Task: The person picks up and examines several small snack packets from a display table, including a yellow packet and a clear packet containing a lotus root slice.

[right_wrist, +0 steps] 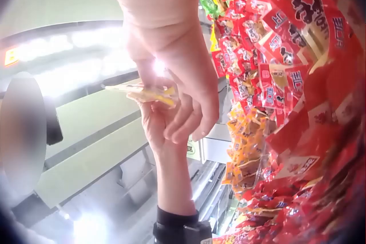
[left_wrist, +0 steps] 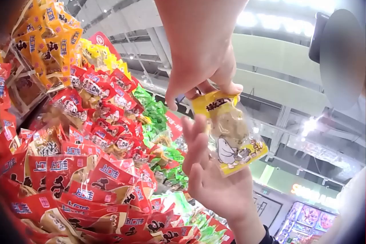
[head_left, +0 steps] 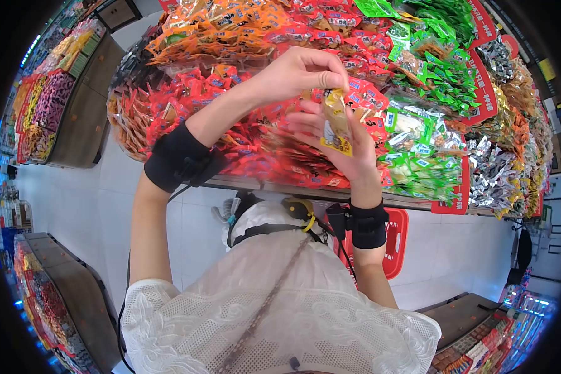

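A small clear-and-yellow snack packet (head_left: 337, 128) with a printed cartoon figure hangs upright in front of me, over the piled snacks. My left hand (head_left: 300, 76) pinches its top edge between thumb and fingers. Just behind and beside the packet is my right hand (head_left: 359, 146), palm facing it, fingers loosely extended to the left. In the left wrist view the packet (left_wrist: 233, 132) shows its front, with pale food behind the clear film. The right wrist view has the packet (right_wrist: 150, 93) nearly edge-on, between the left hand (right_wrist: 153, 127) and the right hand (right_wrist: 180, 66).
Red snack packets (head_left: 262, 146) heap the display below my hands. Orange packets (head_left: 221, 28) lie behind, green packets (head_left: 430, 62) to the right, silvery packets (head_left: 489, 162) farther right. A red basket (head_left: 395, 243) is under the display's front edge. Another snack stand (head_left: 75, 112) stands left.
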Available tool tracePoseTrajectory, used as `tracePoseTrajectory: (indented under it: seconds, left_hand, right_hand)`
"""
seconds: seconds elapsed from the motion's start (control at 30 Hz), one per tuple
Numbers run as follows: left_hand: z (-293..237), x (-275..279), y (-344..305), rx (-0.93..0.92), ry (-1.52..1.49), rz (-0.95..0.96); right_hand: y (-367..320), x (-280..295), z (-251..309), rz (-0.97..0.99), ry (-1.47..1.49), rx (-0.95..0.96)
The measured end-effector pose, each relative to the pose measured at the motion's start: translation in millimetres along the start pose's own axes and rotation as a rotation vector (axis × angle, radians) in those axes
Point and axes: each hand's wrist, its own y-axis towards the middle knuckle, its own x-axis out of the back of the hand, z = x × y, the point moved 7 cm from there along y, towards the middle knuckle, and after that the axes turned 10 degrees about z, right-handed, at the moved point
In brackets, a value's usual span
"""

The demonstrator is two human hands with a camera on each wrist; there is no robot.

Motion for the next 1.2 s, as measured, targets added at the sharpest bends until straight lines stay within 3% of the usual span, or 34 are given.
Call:
tracePoseTrajectory:
  seconds: [0.1, 0.2, 0.3, 0.4, 0.5, 0.6, 1.2]
  left_hand:
    - [-10, -7, 3, -0.127, -0.021, 0.099]
    - [-6, 0, -3, -0.143, 0.009, 0.042]
    - [-1, 3, -7, -0.101, -0.025, -0.069]
    - [9, 8, -17, 0.112, -0.036, -0.217]
    - [27, 9, -29, 0.314, -0.184, -0.285]
    - [26, 8, -29, 0.322, -0.129, -0.32]
    - [23, 6, -28, 0.297, 0.01, -0.305]
  right_hand:
    - [-1, 12, -8, 0.204, 0.025, 0.124]
    - [-4, 12, -3, 0.272, 0.282, 0.168]
    - [-11, 23, 9, -0.064, -0.02, 0.192]
    - [-23, 40, 22, -0.359, -0.229, 0.287]
    - [-32, 45, 35, -0.503, -0.447, 0.288]
    - [-34, 42, 39, -0.522, -0.504, 0.372]
    - [-41, 35, 42, -0.53, -0.607, 0.431]
